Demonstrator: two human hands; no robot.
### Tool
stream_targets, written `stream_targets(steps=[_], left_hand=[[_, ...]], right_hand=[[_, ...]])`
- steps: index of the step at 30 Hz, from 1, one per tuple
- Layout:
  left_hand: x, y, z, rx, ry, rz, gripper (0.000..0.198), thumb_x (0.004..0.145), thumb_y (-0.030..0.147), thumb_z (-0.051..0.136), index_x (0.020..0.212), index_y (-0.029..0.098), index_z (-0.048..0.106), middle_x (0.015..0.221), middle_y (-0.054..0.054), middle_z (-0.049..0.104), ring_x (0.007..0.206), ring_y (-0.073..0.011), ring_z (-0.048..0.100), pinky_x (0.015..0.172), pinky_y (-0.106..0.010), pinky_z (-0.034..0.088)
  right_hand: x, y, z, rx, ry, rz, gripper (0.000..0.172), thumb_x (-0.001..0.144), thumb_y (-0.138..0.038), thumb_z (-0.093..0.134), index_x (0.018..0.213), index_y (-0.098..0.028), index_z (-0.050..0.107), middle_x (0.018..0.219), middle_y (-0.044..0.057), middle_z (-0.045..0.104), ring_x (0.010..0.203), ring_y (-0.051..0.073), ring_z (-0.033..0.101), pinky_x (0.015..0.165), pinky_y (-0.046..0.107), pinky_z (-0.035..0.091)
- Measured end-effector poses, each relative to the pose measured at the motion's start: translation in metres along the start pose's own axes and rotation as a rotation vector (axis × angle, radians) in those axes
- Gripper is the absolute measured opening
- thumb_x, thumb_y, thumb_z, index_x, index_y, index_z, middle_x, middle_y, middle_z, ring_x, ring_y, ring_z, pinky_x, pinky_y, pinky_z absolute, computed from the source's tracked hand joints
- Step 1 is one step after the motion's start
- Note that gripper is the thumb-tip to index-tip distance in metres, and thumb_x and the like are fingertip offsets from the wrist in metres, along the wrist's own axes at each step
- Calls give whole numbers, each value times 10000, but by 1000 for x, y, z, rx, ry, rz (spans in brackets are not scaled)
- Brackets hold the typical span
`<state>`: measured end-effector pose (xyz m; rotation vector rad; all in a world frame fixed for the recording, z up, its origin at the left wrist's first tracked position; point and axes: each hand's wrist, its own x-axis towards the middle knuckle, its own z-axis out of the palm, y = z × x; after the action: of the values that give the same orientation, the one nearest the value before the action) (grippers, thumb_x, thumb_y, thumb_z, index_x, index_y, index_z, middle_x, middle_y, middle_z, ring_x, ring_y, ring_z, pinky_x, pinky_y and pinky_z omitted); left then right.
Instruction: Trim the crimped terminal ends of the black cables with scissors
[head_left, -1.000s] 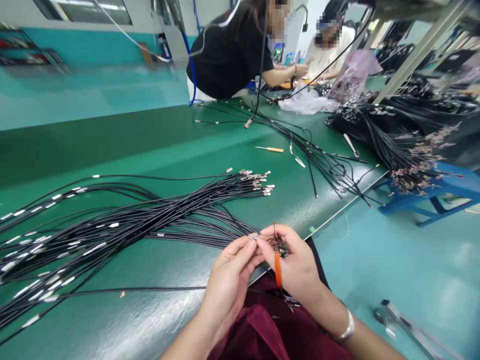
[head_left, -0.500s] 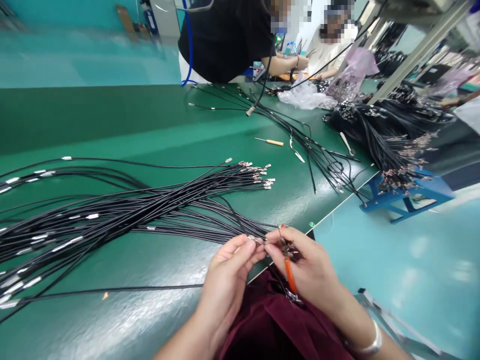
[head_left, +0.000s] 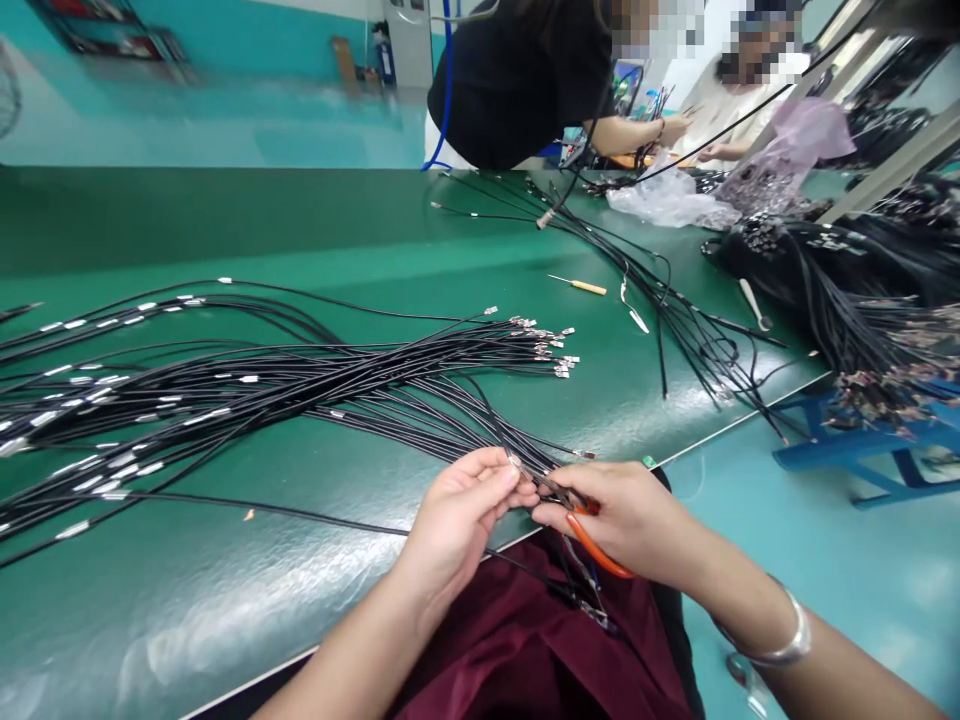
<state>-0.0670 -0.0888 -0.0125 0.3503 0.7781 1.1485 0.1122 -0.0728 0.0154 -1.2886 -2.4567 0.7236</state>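
Note:
My left hand pinches the end of a black cable between thumb and fingers, with a small pale tip showing at the fingertips. That cable runs back leftward over the table. My right hand is closed around orange-handled scissors. Their dark blades point left and reach the cable end at my left fingertips; whether they touch it I cannot tell. Just beyond both hands, a bundle of black cables with white labels and metal-tipped ends lies on the green table.
A yellow-handled pick lies farther back, near a second spread of cables. A thick cable pile hangs over the right edge above a blue stool. Plastic bags and two people stand across the table.
The scissors have swung from lying in my right palm to pointing at the cable end. My right fingers have drawn away from it. The view has turned left.

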Motion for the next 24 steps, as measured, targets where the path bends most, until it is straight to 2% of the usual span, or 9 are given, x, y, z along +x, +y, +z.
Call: stream_targets(steps=[4, 9, 18, 24], left_hand=[[2, 0, 1, 43, -8, 15, 160, 654, 178, 798, 746, 127, 678, 679, -19, 698, 631, -112, 665, 680, -220, 552], [2, -1, 2, 60, 15, 23, 169, 643, 186, 808, 742, 134, 682, 674, -5, 693, 623, -110, 667, 662, -205, 542], [1, -3, 3, 118, 13, 68, 148, 678, 201, 778, 744, 136, 664, 677, -10, 682, 658, -131, 668, 687, -227, 518], [2, -6, 2, 169, 23, 110, 109, 710, 200, 748, 756, 147, 663, 700, -5, 677, 667, -121, 645, 691, -224, 493]], right_hand=[[1, 7, -3, 12, -13, -41, 261, 866, -423, 582, 785, -183, 645, 594, -31, 548, 541, 106, 452, 540, 225, 342], [4, 14, -5, 14, -70, -81, 263, 871, -419, 575, 768, -184, 632, 604, -26, 559, 553, 108, 457, 553, 227, 339], [7, 11, -7, 136, -145, -10, 243, 857, -400, 591, 743, -189, 634, 561, -60, 450, 526, 89, 368, 522, 213, 316], [5, 8, -9, 213, -146, 62, 214, 848, -397, 607, 820, -193, 665, 589, -61, 496, 525, 77, 391, 504, 194, 323]])
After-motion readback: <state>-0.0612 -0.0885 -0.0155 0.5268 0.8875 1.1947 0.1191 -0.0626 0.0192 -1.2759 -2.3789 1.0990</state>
